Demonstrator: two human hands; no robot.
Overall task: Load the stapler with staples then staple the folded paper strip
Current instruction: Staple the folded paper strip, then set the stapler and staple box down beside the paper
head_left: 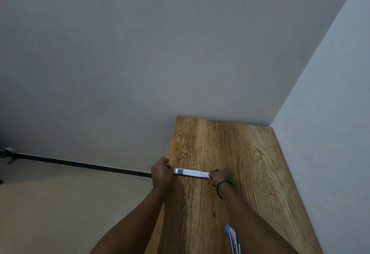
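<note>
Pinching each end of the folded paper strip (191, 173), my left hand (161, 173) and right hand (220, 175) held it taut, flat on the wooden worktop (240, 153). Keeping the layers aligned mattered most. A blue-and-white object (232, 237), possibly the stapler, lay nearer me.

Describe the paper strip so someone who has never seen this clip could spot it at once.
Find the wooden table in the corner of the grey walls. Across its middle, the paper strip stretches between the left hand and the right hand, each pinching one end. It is narrow, white with fine print and a dark blue-grey block near its left end.
</note>
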